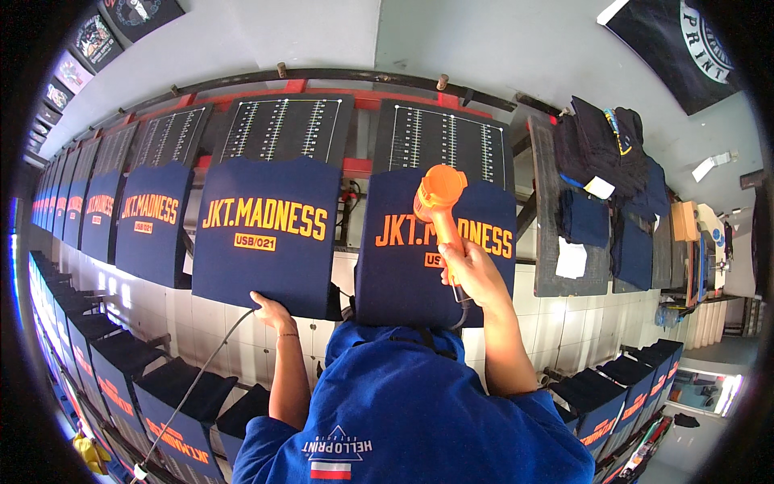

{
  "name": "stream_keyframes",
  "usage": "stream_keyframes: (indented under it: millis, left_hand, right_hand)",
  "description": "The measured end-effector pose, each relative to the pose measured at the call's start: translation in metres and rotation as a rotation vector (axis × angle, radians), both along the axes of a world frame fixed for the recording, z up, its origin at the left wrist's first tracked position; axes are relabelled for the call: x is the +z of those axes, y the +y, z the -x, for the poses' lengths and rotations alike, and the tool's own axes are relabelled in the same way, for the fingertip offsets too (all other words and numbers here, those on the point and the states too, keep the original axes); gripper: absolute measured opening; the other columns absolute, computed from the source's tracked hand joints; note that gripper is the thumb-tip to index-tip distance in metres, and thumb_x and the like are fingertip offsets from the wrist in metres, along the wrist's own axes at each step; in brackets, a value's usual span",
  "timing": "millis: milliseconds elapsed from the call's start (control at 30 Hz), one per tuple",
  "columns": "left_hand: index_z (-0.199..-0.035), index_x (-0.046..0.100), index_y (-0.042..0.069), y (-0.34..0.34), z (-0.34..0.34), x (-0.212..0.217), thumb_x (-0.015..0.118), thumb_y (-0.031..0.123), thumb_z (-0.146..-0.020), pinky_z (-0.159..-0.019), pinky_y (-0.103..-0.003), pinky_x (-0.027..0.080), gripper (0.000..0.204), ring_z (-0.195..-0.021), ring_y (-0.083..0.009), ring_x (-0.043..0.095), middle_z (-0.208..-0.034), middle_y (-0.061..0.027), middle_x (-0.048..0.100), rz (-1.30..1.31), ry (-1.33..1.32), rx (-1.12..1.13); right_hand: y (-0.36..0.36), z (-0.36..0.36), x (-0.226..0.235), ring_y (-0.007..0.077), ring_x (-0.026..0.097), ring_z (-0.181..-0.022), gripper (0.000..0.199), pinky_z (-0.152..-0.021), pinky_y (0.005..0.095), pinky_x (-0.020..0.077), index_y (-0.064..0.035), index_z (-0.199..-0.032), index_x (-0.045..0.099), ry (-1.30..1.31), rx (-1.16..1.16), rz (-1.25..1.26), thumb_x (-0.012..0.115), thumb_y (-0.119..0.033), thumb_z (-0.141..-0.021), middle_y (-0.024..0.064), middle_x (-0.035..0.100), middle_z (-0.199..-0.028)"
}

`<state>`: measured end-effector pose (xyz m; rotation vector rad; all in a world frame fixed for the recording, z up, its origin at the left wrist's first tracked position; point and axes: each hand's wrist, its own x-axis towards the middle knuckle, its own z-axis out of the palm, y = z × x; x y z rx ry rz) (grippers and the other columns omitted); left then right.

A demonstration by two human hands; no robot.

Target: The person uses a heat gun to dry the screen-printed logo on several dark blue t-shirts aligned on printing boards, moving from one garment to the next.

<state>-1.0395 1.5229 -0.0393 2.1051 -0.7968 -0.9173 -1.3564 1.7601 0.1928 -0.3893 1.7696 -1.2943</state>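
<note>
My right hand (476,274) grips the handle of an orange heat gun (442,194), its wide round head over the print on a navy fabric piece (387,282). The heat gun hides part of that print. A dark cord hangs from the handle's lower end. My left hand (274,312) is at the lower edge of the neighbouring navy piece (266,274), which bears orange-yellow lettering. A grey cord (201,367) runs up from the lower left to this hand, and the fingers look closed around it, though they are partly hidden.
Black printing boards with white ruler marks (282,129) line a red and black rail, several carrying printed navy pieces. Dark garments (601,153) and a white paper (571,260) lie on the boards at right. More printed pieces (173,403) stand in rows behind me on both sides.
</note>
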Motion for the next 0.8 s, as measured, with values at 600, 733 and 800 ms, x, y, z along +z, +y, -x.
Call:
stream_keyframes:
  millis: [600,733,800]
  left_hand:
    - [-0.102,0.062,-0.019,-0.001,-0.004,-0.007,0.046,0.062,-0.094,-0.081,-0.043,0.050,0.083,-0.085,-0.0328,0.064,-0.098,-0.0262,0.067,0.002,0.003,-0.015]
    - [-0.100,0.062,-0.019,-0.001,-0.005,-0.012,0.046,0.061,-0.094,-0.080,-0.043,0.050,0.083,-0.083,-0.0319,0.063,-0.097,-0.0255,0.067,0.042,0.007,0.006]
    - [-0.100,0.062,-0.019,-0.002,-0.005,-0.011,0.046,0.061,-0.094,-0.080,-0.043,0.050,0.082,-0.083,-0.0317,0.063,-0.096,-0.0256,0.067,0.032,-0.022,0.017]
  right_hand:
    - [-0.018,-0.002,0.003,0.0103,0.059,-0.059,0.030,-0.056,0.0249,0.0512,0.0007,-0.101,0.055,-0.097,0.030,0.001,0.058,-0.029,-0.097,0.0043,0.059,-0.077]
    - [-0.016,-0.004,0.006,0.0109,0.059,-0.060,0.031,-0.056,0.0256,0.0518,0.0006,-0.100,0.055,-0.145,0.094,-0.004,0.059,-0.030,-0.097,0.0047,0.059,-0.077]
    - [-0.021,-0.006,0.004,0.0108,0.060,-0.060,0.030,-0.056,0.0256,0.0519,0.0005,-0.100,0.055,-0.136,0.072,0.026,0.059,-0.029,-0.097,0.0046,0.059,-0.077]
